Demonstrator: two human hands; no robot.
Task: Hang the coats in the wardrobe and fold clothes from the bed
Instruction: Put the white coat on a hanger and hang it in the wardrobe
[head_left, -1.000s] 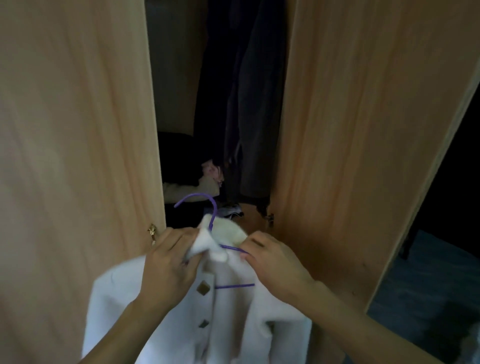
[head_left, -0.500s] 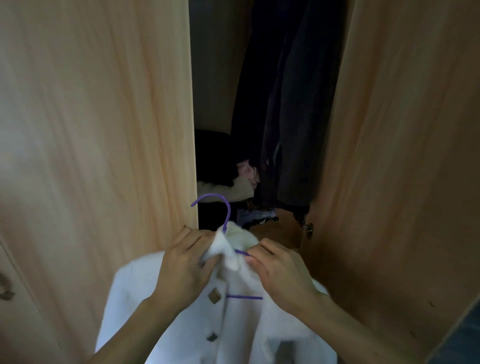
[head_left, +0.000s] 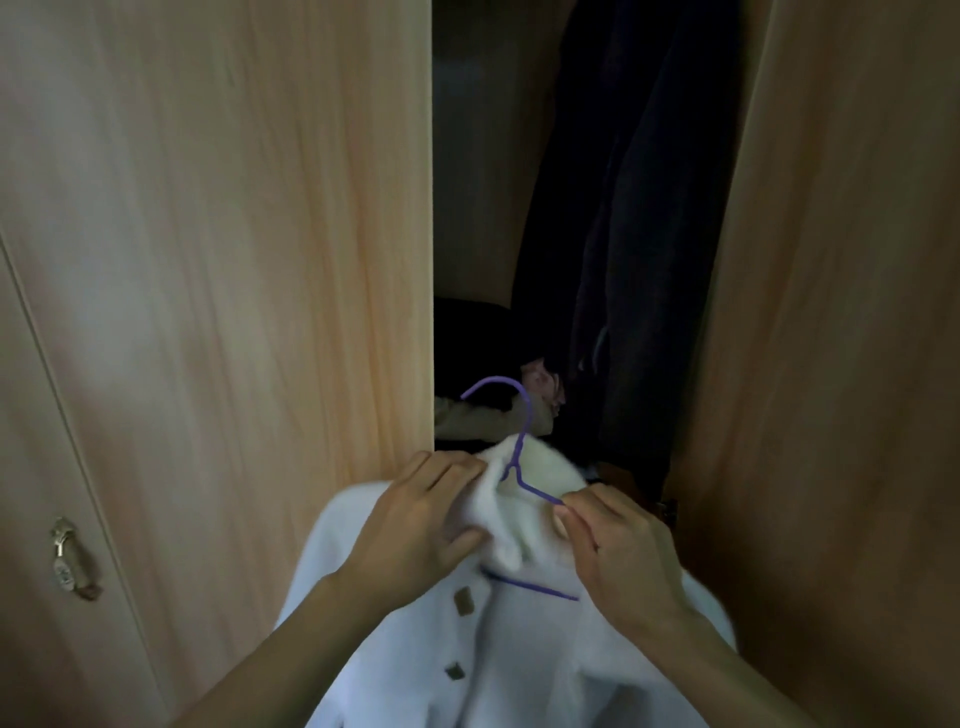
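Observation:
A white fleecy coat (head_left: 498, 665) with brown buttons hangs on a purple hanger (head_left: 522, 431) in front of the wardrobe opening. My left hand (head_left: 415, 519) grips the left side of the coat's collar. My right hand (head_left: 618, 551) pinches the hanger's right arm and the collar beside it. The hanger's hook sticks up above the collar, free of any rail. The coat's lower part runs out of view at the bottom.
The wardrobe's left door (head_left: 234, 260) and right door (head_left: 841, 312) stand open on either side, leaving a narrow dark gap. Dark coats (head_left: 639, 234) hang inside, with piled clothes (head_left: 493, 410) below them. A metal handle (head_left: 70, 561) sits at lower left.
The view has shifted left and closer to the wardrobe, so the opening sits further right. Both hands keep their hold on the coat's collar and hanger, which stay low in front.

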